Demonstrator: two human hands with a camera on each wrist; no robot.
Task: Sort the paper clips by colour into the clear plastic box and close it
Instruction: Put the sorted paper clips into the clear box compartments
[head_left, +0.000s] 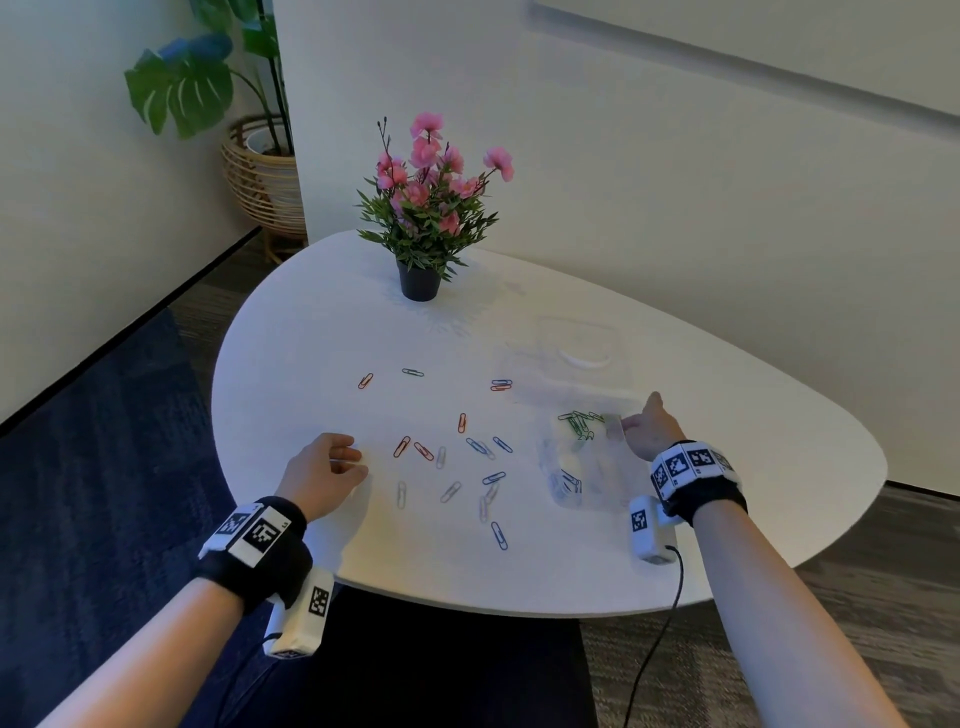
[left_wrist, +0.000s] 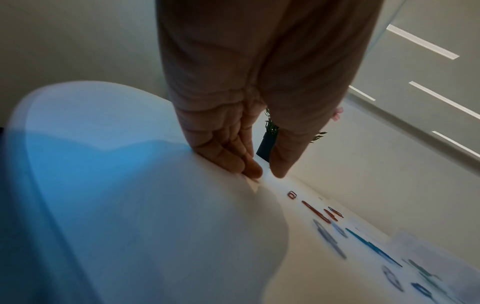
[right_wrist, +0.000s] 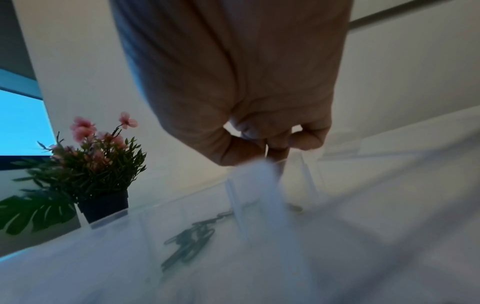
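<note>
The clear plastic box (head_left: 558, 499) stands open at the right of the white table (head_left: 322, 332), its lid (head_left: 582, 358) laid back behind it. Green clips (head_left: 577, 422) (right_wrist: 189, 242) fill a far compartment and blue clips (head_left: 570, 480) a nearer one. My right hand (head_left: 626, 423) (right_wrist: 270, 152) hovers over the box wall (right_wrist: 309, 181) beside the green ones, thumb and fingers pinching what looks like a pale clip. Loose red (head_left: 401, 447) (left_wrist: 315, 211), blue (head_left: 500, 535), white (head_left: 401, 493) and one green clip (head_left: 413, 372) lie mid-table. My left hand (head_left: 358, 457) (left_wrist: 267, 173) rests its fingertips on the table, left of them, holding nothing.
A black pot of pink flowers (head_left: 420, 280) (right_wrist: 103, 203) stands at the table's far side. The rounded front table edge (head_left: 467, 603) is near my wrists. A black cable (head_left: 670, 597) hangs from the right wrist camera. A large plant in a wicker basket (head_left: 265, 176) stands on the floor.
</note>
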